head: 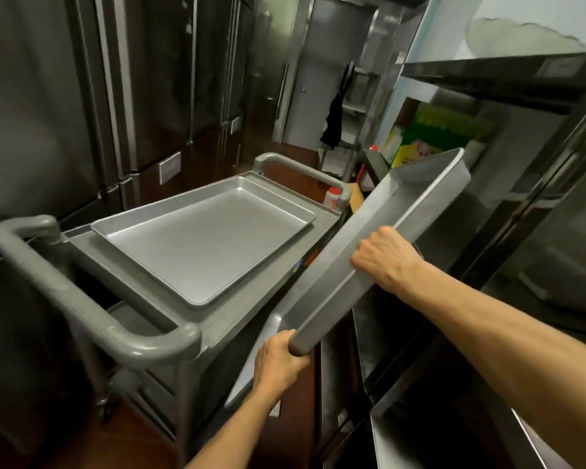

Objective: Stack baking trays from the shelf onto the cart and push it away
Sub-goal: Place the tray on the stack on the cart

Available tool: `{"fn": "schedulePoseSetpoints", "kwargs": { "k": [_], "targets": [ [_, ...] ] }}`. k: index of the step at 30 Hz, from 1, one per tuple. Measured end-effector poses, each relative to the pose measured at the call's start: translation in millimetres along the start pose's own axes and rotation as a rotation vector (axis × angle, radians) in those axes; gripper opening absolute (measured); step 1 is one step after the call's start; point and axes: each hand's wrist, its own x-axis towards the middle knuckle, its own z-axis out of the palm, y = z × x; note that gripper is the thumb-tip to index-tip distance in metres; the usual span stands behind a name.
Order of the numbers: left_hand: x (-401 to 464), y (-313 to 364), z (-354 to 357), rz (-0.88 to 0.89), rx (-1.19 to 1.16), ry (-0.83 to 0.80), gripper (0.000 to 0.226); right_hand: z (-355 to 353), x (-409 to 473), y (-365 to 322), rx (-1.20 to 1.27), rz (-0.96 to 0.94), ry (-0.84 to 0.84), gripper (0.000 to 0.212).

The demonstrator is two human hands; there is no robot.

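Note:
A grey metal baking tray hangs tilted on edge between the cart and the shelf unit, its open side facing left. My left hand grips its near bottom corner. My right hand clasps its upper long rim. Another baking tray lies flat on the top deck of the grey cart. The cart's near handle is at lower left, its far handle behind the flat tray. The steel shelf unit rises on the right.
Tall steel fridge doors line the left side close to the cart. A green box and a red-capped container sit beyond the cart. A narrow aisle runs back to a door, with dark cloth hanging beside it.

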Motion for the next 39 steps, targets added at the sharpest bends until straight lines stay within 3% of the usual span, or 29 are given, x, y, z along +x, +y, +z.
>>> {"fn": "schedulePoseSetpoints", "kwargs": {
  "k": [9, 12, 15, 24, 32, 39],
  "targets": [
    [36, 93, -24, 0.182, -0.157, -0.003, 0.019, -77, -9, 81, -0.244, 0.074, -0.037, 0.013],
    [48, 125, -32, 0.238, -0.165, 0.008, 0.031, -91, -15, 111, -0.283, 0.137, -0.026, 0.007],
    [65, 150, -49, 0.292, -0.086, 0.065, 0.036, -98, -19, 138, -0.270, 0.193, 0.011, 0.012],
    [107, 175, -135, 0.473, 0.245, 0.140, 0.016, -79, -1, 162, -0.056, 0.325, 0.268, 0.007],
    [135, 145, -186, 0.428, 0.601, 0.235, 0.009, -26, 84, 135, 0.154, 0.323, 0.400, 0.010],
    [163, 117, -181, 0.223, 0.806, 0.313, 0.009, 21, 176, 121, 0.332, 0.159, 0.553, 0.007]
  ]
}}
